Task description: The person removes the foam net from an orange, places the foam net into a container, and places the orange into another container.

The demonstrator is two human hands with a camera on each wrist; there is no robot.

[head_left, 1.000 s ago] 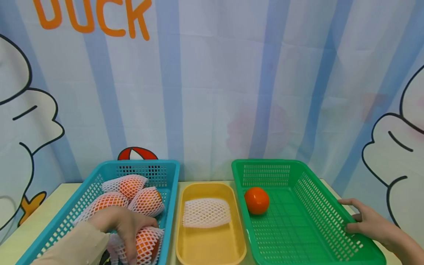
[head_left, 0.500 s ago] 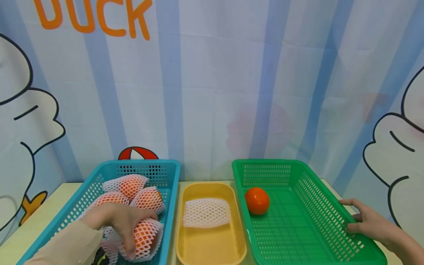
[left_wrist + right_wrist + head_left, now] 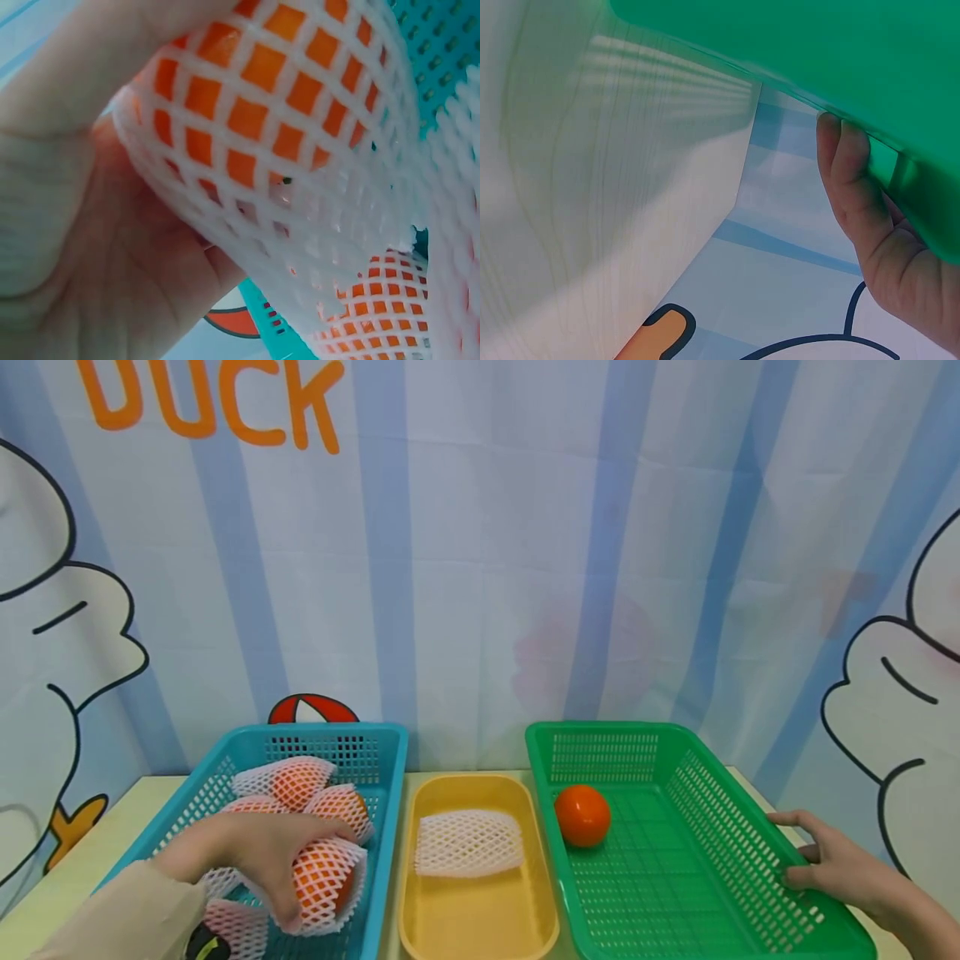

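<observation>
- While the left hand (image 3: 273,852) bends over the blue basket (image 3: 391,827), its fingers and thumb are curled round one round orange-red fruit in a white foam net (image 3: 324,887); grip drawn in to the width of the fruit, net included; position in the basket, about 4 o'clock; cannot tell whether it touches the basket floor.
- Further netted fruit (image 3: 296,779), same basket; one at about 12 o'clock of the left hand, another at 2 o'clock, a third partly hidden at 11 o'clock; at the hand's 7 o'clock, a pinkish net (image 3: 243,931), its contents unclear.
- Right hand (image 3: 840,864), at 3 o'clock of the green basket (image 3: 675,877); thumb inside the wall, fingers outside, lightly holding the rim between them.
- Unwrapped orange-red fruit (image 3: 582,816), one, glossy; inside the green basket, near its 10 o'clock wall.
- Yellow tray (image 3: 476,918), between the two baskets; one flattened white foam sleeve (image 3: 468,843) lying toward 12 o'clock.
- Pale table (image 3: 153,793), beneath all three containers; striped cloth backdrop (image 3: 487,610) behind, orange lettering "DUCK" (image 3: 197,428) at 10 to 11 o'clock.
</observation>
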